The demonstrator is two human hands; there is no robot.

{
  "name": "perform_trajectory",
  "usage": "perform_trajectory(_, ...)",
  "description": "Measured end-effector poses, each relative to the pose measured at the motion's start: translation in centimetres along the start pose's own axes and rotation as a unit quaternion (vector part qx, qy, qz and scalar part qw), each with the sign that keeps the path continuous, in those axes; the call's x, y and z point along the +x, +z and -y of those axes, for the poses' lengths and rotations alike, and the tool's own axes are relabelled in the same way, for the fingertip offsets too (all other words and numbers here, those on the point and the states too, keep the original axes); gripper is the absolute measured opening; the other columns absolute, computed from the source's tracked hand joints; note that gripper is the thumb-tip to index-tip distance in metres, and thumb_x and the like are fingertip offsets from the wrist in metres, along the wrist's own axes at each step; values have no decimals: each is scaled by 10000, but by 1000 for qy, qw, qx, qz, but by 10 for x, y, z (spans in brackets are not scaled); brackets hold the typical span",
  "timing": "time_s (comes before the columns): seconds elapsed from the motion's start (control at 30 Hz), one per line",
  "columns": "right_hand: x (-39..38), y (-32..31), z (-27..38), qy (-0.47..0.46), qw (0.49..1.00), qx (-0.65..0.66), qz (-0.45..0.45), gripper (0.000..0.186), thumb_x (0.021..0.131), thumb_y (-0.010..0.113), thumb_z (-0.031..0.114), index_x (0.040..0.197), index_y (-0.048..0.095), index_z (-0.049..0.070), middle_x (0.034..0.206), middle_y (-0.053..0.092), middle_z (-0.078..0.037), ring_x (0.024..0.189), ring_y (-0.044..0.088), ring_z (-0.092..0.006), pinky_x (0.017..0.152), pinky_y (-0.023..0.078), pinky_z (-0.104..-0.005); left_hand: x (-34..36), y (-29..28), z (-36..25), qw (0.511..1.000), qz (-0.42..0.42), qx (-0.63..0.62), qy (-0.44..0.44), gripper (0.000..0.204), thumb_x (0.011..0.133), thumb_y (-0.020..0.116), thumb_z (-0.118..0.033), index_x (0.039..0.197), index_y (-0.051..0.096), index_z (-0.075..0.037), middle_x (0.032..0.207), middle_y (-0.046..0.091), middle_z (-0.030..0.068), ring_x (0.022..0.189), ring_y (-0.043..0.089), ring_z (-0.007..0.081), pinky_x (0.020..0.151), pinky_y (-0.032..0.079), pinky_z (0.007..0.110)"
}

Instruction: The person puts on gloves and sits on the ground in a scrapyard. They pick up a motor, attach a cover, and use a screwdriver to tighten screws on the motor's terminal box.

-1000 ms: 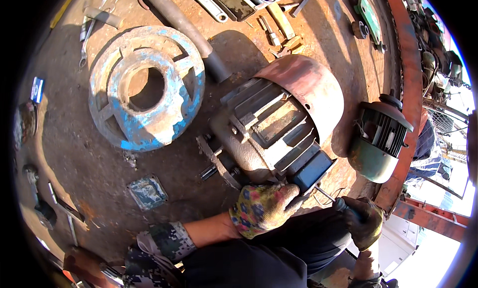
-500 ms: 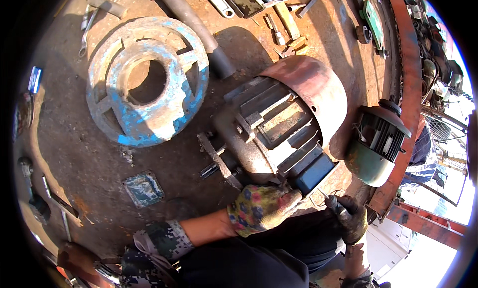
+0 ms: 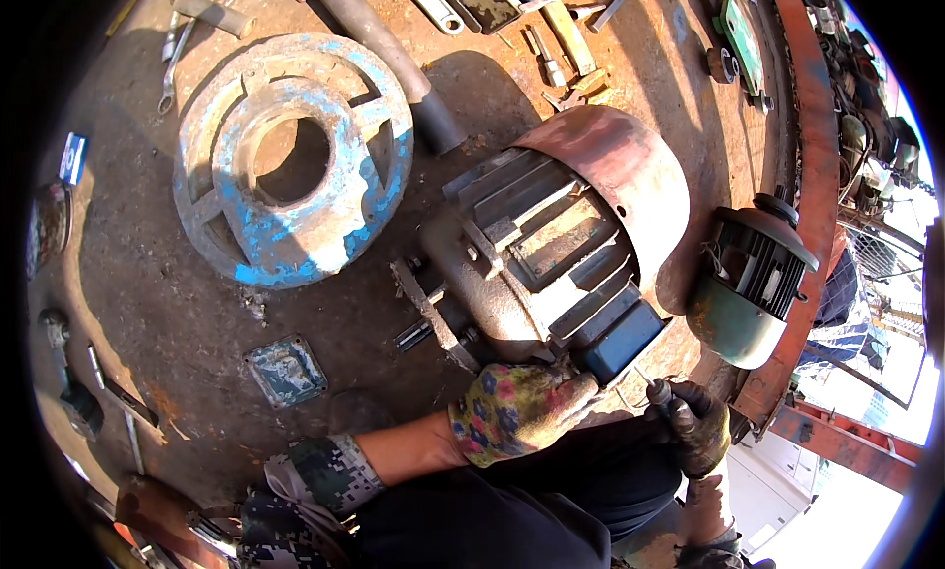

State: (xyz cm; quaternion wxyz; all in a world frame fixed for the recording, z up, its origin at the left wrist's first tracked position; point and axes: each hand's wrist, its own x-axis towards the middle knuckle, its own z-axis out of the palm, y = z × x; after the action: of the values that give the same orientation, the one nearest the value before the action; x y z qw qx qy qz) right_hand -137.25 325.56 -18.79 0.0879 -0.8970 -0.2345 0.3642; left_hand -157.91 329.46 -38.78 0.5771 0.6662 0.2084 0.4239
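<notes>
An electric motor (image 3: 527, 274) with cooling fins and a reddish fan cover lies on its side in front of me. On its near side sits a dark blue terminal box (image 3: 623, 335). My left hand (image 3: 522, 411), in a flower-patterned glove, is closed at the box's near corner, thumb along the edge; its other fingertips are hidden. My right hand (image 3: 701, 426), in a dark stained glove, is wrapped round a screwdriver (image 3: 658, 390). The thin shaft points up-left at the box's open edge, where thin wires show. I cannot tell whether the tip touches.
A blue-flaked cast-iron ring (image 3: 231, 165) lies at left, beside a steel pipe (image 3: 379, 47). A smaller green motor (image 3: 738, 323) stands at right by a rusty beam (image 3: 815, 126). A square cover plate (image 3: 285, 372), a hammer (image 3: 571, 42) and a wrench (image 3: 428, 3) lie around.
The screwdriver in my right hand has shifted slightly and its shaft stands a little differently at the terminal box. My left hand keeps its place.
</notes>
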Motion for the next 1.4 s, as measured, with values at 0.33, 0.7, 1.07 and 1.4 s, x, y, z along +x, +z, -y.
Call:
perform_trajectory(0.33, 12, -18, -20, -40, 995, 10, 90, 732, 895, 718, 685, 1128, 757, -9, 835, 749, -78, 629, 618, -119, 602, 495, -275, 10, -9, -1, 988, -23, 114, 98, 379, 872, 798, -176, 1216, 667, -83, 1017, 748, 73, 864, 748, 246, 706, 599, 378)
perform_trajectory(0.7, 0, -16, -1, -96, 993, -68, 9, 222, 970, 640, 95, 1116, 767, -14, 854, 731, -87, 737, 670, -149, 701, 532, -294, 13, -5, -19, 992, -24, 122, -28, 235, 857, 821, -183, 1062, 731, -114, 953, 755, 43, 777, 736, 237, 651, 580, 368)
perform_trajectory(1.07, 21, -64, -51, -385, 903, -192, 15, 265, 818, 843, 122, 1080, 819, 101, 842, 739, -112, 720, 745, -264, 632, 574, -367, 16, 1, -33, 979, -91, 18, -181, 99, 923, 738, -11, 1019, 717, -24, 851, 725, 81, 664, 703, 145, 580, 540, 306)
perform_trajectory(1.4, 49, -42, -109, -535, 834, -132, -3, 379, 819, 852, 176, 1178, 766, 90, 932, 739, -132, 817, 727, -332, 706, 582, -422, 14, -10, -31, 945, -132, 264, -140, 368, 948, 695, -41, 1305, 651, 35, 1104, 712, 164, 853, 675, 202, 719, 573, 318)
